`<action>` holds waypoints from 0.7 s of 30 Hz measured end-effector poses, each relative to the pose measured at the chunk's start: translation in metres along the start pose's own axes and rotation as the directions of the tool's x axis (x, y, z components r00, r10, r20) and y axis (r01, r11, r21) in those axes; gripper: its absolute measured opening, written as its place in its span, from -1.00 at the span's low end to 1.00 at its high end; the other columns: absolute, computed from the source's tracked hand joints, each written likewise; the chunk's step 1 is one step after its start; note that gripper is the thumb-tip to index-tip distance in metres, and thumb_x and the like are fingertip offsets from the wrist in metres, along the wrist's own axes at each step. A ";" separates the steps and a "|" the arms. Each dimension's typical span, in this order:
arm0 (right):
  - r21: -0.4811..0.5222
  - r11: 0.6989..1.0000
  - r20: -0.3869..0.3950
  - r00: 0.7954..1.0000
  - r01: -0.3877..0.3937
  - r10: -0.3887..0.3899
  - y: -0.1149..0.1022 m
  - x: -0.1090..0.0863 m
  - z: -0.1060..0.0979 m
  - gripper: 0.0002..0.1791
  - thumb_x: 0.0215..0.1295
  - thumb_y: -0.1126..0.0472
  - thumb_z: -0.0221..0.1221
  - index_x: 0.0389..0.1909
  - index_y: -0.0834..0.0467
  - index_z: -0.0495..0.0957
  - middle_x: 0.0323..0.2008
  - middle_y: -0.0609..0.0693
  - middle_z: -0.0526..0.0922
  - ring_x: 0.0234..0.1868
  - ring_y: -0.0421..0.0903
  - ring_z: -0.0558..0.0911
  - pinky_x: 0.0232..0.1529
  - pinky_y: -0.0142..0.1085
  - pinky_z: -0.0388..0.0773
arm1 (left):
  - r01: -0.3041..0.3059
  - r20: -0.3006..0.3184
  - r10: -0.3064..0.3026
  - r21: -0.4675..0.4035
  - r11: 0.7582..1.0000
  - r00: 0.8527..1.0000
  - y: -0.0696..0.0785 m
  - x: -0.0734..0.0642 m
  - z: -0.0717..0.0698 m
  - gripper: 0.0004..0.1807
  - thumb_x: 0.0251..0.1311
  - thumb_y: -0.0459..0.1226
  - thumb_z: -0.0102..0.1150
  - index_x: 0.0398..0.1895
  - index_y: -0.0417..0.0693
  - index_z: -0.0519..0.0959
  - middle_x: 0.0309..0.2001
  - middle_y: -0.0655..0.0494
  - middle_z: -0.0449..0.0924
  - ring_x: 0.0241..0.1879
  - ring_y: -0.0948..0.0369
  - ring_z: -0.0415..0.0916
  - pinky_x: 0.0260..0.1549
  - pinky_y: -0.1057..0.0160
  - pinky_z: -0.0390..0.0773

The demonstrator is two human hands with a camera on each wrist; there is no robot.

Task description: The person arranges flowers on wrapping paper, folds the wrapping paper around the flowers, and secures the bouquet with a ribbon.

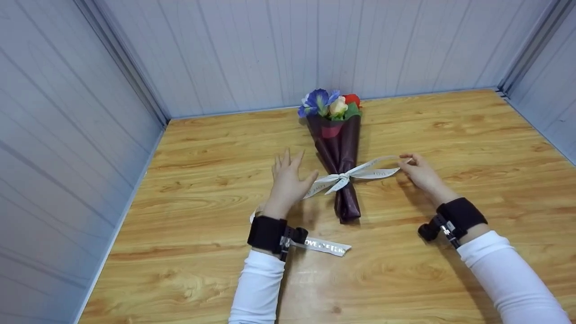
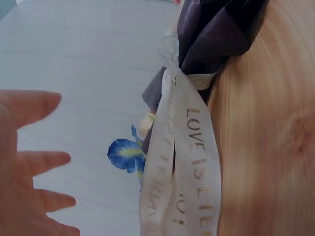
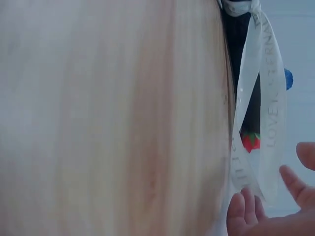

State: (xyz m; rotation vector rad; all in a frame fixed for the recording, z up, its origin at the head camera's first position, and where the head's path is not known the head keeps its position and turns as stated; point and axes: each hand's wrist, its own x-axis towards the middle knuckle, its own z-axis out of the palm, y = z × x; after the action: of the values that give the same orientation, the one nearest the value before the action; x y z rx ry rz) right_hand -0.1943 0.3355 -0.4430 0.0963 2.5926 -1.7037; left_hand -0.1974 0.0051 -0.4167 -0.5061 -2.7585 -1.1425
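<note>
A bouquet wrapped in dark purple paper [image 1: 330, 146] lies on the table, with blue, cream and red flowers [image 1: 330, 103] at its far end. Round its stem a white ribbon [image 1: 373, 173], printed with gold letters, is tied in a bow. My left hand [image 1: 288, 180] hovers left of the knot, fingers spread and holding nothing; in the left wrist view the ribbon strands [image 2: 197, 147] hang apart from the fingers. On the right, my right hand [image 1: 420, 173] loosely holds the end of the ribbon loop [image 3: 270, 123] between its fingers; the exact contact is partly hidden.
A ribbon tail [image 1: 324, 246] lies on the wooden table [image 1: 189, 189], passing under the left wrist. Pale panel walls [image 1: 243, 54] stand at the back and both sides. Each wrist wears a black band with a small camera [image 1: 429, 230].
</note>
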 end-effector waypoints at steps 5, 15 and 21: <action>-0.035 0.999 -0.035 0.999 0.019 -0.020 -0.006 -0.005 0.009 -0.51 0.53 0.22 -0.07 0.29 0.49 0.17 0.00 0.25 0.36 -0.12 -0.09 0.40 -0.21 -0.42 0.34 | -0.093 -0.013 0.093 -0.018 0.996 0.996 0.009 -0.003 -0.003 -0.32 0.36 -0.08 0.16 0.45 -0.21 0.28 0.48 -0.44 -0.12 0.46 -0.37 -0.36 0.39 -0.21 -0.36; -0.035 0.991 -0.023 0.991 0.128 -0.128 -0.024 -0.025 0.030 -0.61 0.50 0.31 -0.03 0.16 0.55 0.32 0.16 0.43 0.36 0.13 0.11 0.40 -0.07 -0.38 0.38 | -0.311 -0.106 0.320 0.091 0.946 0.942 0.018 -0.017 0.002 -0.68 0.37 -0.28 0.15 0.07 -0.31 0.60 0.10 -0.23 0.57 0.17 -0.10 0.47 0.22 -0.01 0.37; -0.138 0.946 -0.024 0.954 0.294 -0.300 -0.041 -0.044 0.044 -0.79 0.40 0.39 0.09 -0.09 0.50 0.49 -0.08 0.33 0.56 -0.13 -0.04 0.54 -0.16 -0.40 0.43 | -0.461 -0.154 0.486 0.169 0.871 0.861 0.030 -0.024 0.007 -0.88 0.30 -0.33 0.21 -0.33 -0.21 0.67 -0.33 -0.01 0.68 -0.30 0.05 0.63 -0.21 0.08 0.57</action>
State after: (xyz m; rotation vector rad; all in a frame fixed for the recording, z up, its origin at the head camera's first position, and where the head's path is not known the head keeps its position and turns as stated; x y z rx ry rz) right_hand -0.1531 0.2774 -0.4202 -0.2796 2.8669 -1.6165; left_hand -0.1641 0.0239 -0.4069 -0.9405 -2.3273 -0.8385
